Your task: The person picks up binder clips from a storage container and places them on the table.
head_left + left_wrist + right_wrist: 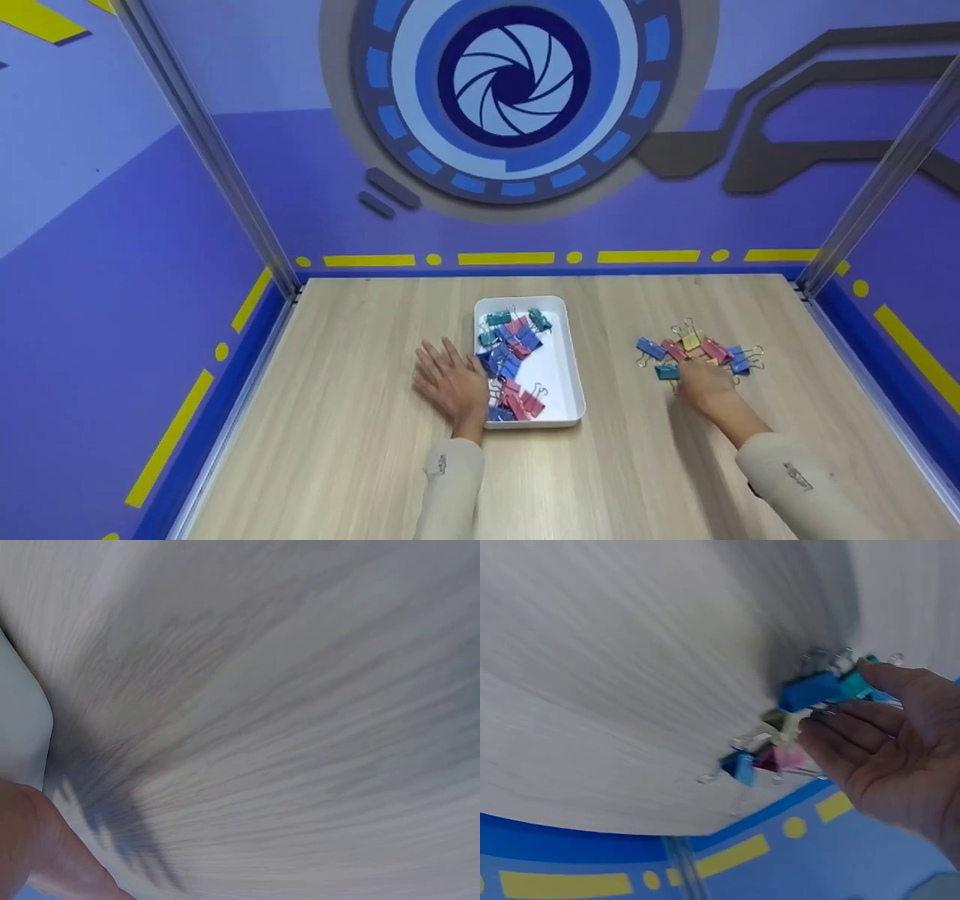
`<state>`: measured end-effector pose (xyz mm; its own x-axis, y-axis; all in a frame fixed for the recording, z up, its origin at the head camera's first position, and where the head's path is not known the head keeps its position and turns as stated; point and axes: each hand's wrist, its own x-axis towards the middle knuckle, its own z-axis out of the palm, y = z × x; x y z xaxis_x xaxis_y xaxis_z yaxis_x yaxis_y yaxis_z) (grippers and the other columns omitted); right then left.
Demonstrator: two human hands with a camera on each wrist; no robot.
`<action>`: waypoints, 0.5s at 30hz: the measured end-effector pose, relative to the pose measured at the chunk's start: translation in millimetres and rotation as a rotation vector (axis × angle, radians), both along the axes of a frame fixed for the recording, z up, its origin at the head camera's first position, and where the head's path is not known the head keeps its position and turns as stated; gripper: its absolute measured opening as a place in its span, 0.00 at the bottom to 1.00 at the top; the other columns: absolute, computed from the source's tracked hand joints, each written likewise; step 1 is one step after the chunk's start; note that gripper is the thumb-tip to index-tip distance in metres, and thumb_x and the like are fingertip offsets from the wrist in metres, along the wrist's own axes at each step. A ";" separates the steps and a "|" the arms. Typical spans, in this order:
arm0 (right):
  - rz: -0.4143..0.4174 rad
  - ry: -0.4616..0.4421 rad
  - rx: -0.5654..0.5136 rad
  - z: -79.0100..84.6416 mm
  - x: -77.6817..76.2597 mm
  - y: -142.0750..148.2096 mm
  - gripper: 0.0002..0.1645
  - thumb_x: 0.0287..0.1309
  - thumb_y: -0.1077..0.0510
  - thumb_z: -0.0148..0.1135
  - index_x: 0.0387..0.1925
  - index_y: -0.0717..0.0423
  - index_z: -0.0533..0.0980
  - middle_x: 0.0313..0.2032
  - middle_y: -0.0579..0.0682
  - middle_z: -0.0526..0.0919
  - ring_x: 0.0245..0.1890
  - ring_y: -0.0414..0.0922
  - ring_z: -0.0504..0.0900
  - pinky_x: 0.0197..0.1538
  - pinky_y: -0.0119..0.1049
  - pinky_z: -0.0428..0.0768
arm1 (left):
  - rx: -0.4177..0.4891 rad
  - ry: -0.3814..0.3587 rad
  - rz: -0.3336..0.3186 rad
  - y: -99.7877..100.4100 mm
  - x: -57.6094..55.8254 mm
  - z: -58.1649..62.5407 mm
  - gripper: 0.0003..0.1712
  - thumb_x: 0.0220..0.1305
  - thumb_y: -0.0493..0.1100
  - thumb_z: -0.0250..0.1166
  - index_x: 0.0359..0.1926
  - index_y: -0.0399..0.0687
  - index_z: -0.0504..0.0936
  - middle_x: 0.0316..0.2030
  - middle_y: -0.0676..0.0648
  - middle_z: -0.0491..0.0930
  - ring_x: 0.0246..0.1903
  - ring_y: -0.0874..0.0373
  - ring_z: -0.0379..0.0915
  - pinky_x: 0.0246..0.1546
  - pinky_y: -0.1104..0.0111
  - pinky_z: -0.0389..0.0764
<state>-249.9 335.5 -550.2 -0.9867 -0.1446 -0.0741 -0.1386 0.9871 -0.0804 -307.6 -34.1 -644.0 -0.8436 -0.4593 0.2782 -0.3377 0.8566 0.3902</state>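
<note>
My left hand (456, 384) is spread beside the left edge of a white tray (555, 379), its thumb side against the rim. Inside the tray lie blue, red and green binder clips (517, 341). To the right, my right hand (707, 386) is at the near side of a loose pile of coloured binder clips (675, 349). In the right wrist view its thumb and fingers are apart, close to a blue binder clip (810, 690) and a teal binder clip (853, 684). No clip is plainly gripped. A yellow clip (691, 340) lies farther back in the pile.
The wooden table (360, 360) carries the tray near its middle and the pile to the right. Blue-purple panels (285, 172) stand at the back and sides, with metal posts (217, 150) at the corners.
</note>
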 end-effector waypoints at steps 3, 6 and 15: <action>0.013 0.036 0.050 16.3 -8.5 -22.3 0.03 0.58 0.70 0.64 0.32 0.71 0.79 0.23 0.60 0.79 0.22 0.50 0.75 0.24 0.49 0.83 | 0.011 0.002 0.004 -1.0 1.3 -1.1 0.36 0.74 0.60 0.54 0.77 0.52 0.64 0.80 0.39 0.54 0.80 0.40 0.48 0.75 0.34 0.52; 0.056 0.097 0.047 29.3 -13.2 -50.4 0.07 0.58 0.67 0.66 0.35 0.71 0.78 0.27 0.64 0.82 0.25 0.58 0.83 0.28 0.56 0.85 | 0.016 0.004 0.010 -1.4 1.7 -1.1 0.37 0.74 0.60 0.53 0.78 0.53 0.63 0.80 0.40 0.53 0.80 0.40 0.48 0.75 0.34 0.51; 0.160 0.064 -0.454 7.3 -16.6 -141.5 0.13 0.64 0.63 0.66 0.44 0.72 0.82 0.34 0.66 0.87 0.27 0.53 0.85 0.31 0.43 0.87 | 0.005 0.002 0.018 1.9 -0.4 -1.4 0.37 0.74 0.60 0.53 0.78 0.52 0.63 0.80 0.40 0.54 0.80 0.40 0.46 0.75 0.34 0.52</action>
<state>-266.5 194.0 -542.9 -0.9500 -0.2984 0.0916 -0.3043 0.8201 -0.4845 -308.0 -32.2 -645.4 -0.8348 -0.4756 0.2774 -0.3524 0.8486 0.3945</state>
